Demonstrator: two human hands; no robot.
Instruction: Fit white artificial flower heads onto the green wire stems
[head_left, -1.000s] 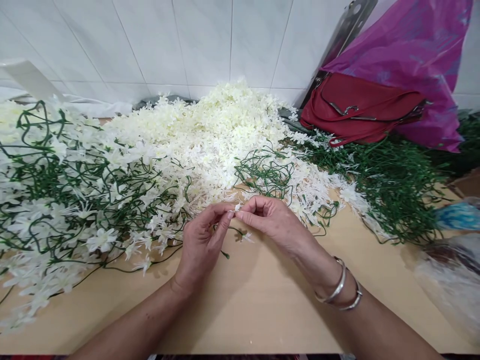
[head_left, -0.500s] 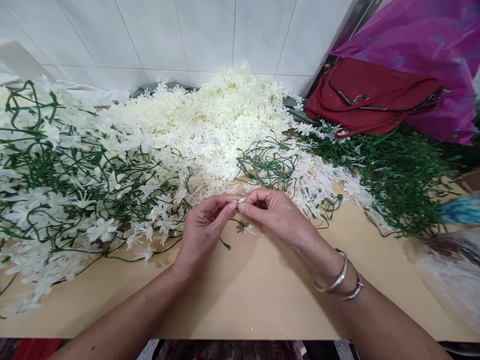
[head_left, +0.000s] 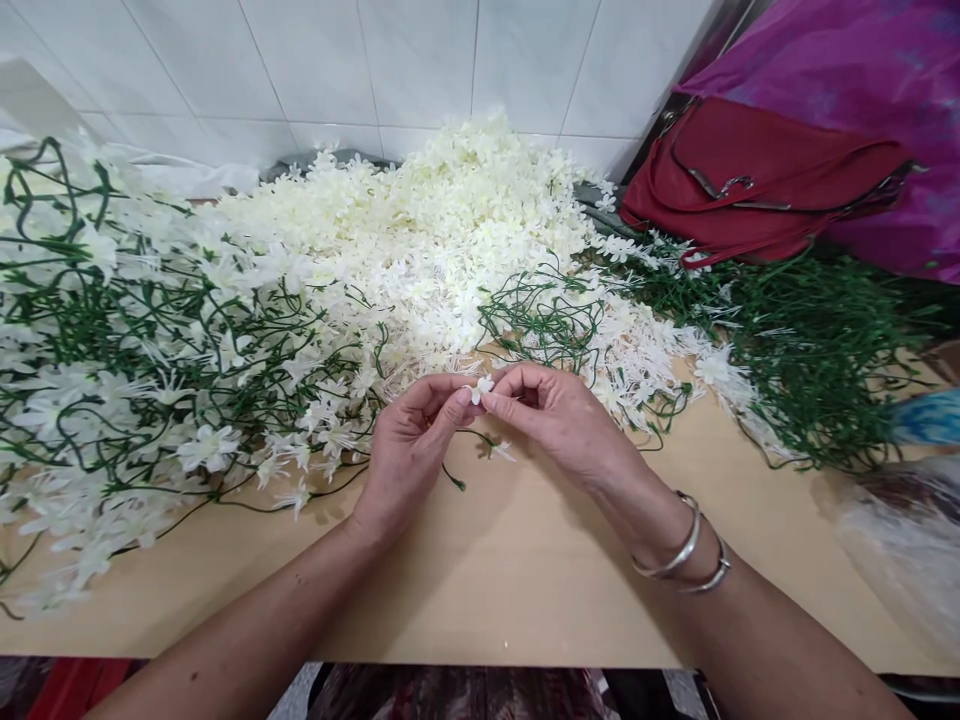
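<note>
Blossom (head_left: 482,387) was pinched between left hand (head_left: 409,445) and right hand (head_left: 562,425).
Their fingertips nearly met; white flowers (head_left: 450,215) lay heaped toward the desk's (head_left: 487,580) back edge.

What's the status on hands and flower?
Left hand, right hand: pinching one white flower. Flower between them, petals spread. Blossom heap beyond, not blocking.

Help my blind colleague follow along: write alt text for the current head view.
A person's left hand and right hand pinch a small white flower over a table. Beyond them lie heaps of white flowers and green stems, with a red bag at the back right.
</note>
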